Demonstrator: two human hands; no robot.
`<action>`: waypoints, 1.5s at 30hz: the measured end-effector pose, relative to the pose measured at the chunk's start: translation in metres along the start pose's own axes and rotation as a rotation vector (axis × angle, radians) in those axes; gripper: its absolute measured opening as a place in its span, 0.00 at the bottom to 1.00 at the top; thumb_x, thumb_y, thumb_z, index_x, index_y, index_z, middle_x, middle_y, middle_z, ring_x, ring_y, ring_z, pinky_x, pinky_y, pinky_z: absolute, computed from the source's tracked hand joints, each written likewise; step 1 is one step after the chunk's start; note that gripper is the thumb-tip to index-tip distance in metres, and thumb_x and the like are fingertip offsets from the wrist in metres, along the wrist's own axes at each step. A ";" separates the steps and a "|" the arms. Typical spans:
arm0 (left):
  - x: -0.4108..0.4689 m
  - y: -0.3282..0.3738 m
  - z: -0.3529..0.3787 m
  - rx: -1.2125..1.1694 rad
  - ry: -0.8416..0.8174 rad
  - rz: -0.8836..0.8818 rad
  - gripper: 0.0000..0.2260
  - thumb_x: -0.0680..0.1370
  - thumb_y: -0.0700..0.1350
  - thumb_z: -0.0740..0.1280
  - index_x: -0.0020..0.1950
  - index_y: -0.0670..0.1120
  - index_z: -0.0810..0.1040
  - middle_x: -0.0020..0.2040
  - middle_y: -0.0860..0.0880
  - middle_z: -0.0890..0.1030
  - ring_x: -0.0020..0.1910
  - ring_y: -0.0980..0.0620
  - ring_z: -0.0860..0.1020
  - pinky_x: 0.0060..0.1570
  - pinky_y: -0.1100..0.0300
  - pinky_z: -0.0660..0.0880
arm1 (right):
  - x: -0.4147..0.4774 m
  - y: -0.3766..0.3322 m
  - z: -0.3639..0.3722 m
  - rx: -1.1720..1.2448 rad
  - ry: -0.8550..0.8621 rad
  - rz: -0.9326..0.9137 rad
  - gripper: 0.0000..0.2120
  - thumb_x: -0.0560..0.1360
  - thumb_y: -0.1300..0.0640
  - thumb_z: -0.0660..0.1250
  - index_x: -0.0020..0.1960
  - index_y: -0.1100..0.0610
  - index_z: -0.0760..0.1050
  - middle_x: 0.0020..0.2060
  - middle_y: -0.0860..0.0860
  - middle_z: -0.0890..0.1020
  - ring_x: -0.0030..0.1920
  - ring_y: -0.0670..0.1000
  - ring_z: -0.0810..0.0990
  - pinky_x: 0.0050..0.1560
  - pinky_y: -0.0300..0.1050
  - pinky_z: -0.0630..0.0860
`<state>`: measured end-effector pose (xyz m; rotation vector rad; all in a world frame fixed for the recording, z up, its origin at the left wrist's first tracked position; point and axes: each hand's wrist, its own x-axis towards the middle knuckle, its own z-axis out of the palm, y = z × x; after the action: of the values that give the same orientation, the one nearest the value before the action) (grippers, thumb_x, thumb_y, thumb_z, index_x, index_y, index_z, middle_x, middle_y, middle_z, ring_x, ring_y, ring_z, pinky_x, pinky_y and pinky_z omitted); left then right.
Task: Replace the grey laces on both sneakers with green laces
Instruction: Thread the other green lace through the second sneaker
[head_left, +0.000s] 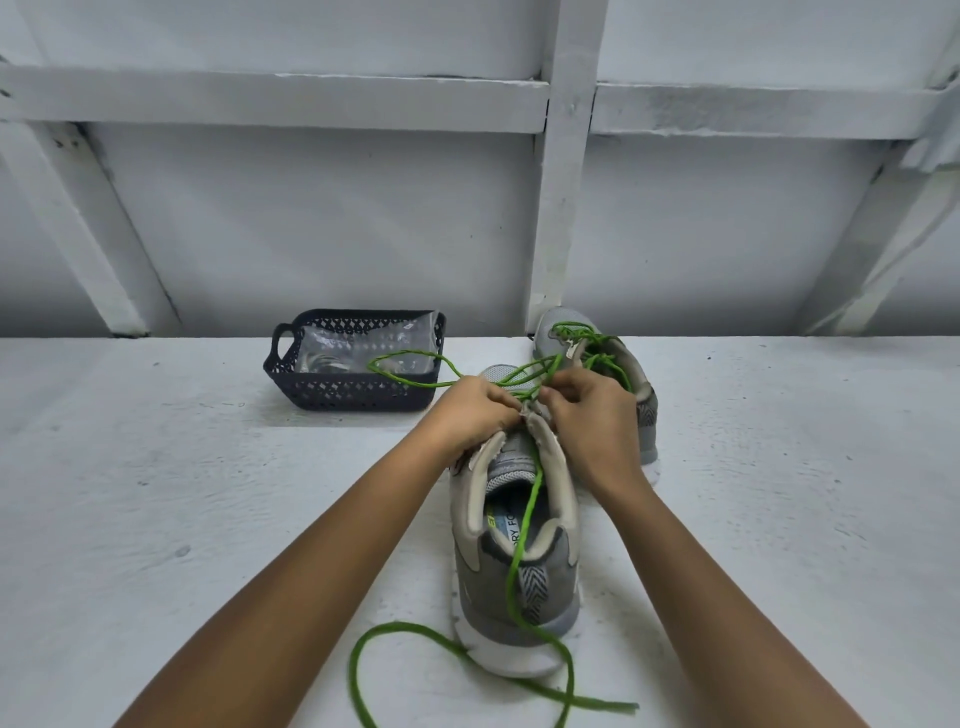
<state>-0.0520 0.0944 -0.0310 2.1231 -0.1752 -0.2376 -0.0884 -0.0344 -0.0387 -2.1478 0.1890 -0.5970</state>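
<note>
— While the heel points at them, why does so much lace (405, 631) lie looped on the tabletop (182, 493)?

— Slack, I'd say. It runs up over the heel of the near sneaker (514, 587) and through its mouth to the top eyelets, so it can feed freely.

— And the hands?

— The left hand (470, 410) and right hand (592, 415) both have their fingers curled tight. They pinch lace at the tongue, one on either side, likely to thread or cinch it. I can't see which eyelet, because the knuckles cover it.

— The far sneaker (647, 421)?

— Just beyond the right hand, already laced green and partly hidden by that hand.

— And the grey laces?

— I see none on either shoe. The basket (353, 395) holds a clear bag (363, 338) with something pale inside, too blurred to name. One green loop reaches across the basket's front.
</note>
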 end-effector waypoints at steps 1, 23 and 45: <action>0.000 -0.001 0.001 -0.019 0.004 -0.001 0.07 0.73 0.38 0.68 0.47 0.44 0.84 0.32 0.51 0.79 0.32 0.57 0.73 0.36 0.64 0.70 | 0.000 0.000 0.001 -0.012 0.002 0.005 0.07 0.74 0.59 0.69 0.51 0.59 0.82 0.44 0.53 0.84 0.46 0.51 0.81 0.47 0.41 0.74; 0.001 -0.006 0.012 -0.098 0.043 0.005 0.06 0.73 0.37 0.68 0.42 0.46 0.83 0.33 0.47 0.79 0.33 0.56 0.73 0.41 0.61 0.70 | -0.001 -0.006 -0.004 -0.218 -0.235 -0.017 0.10 0.77 0.58 0.65 0.50 0.60 0.83 0.44 0.60 0.84 0.49 0.59 0.79 0.49 0.48 0.75; -0.030 -0.009 -0.054 -1.066 0.151 0.109 0.10 0.83 0.39 0.49 0.43 0.44 0.65 0.33 0.45 0.80 0.35 0.48 0.82 0.42 0.53 0.80 | -0.034 -0.008 -0.007 0.376 -0.214 0.278 0.10 0.75 0.53 0.64 0.47 0.59 0.80 0.42 0.54 0.83 0.42 0.48 0.77 0.40 0.39 0.71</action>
<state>-0.0676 0.1500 -0.0077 1.0616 -0.0477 -0.0679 -0.1220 -0.0232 -0.0406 -1.7653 0.2324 -0.2181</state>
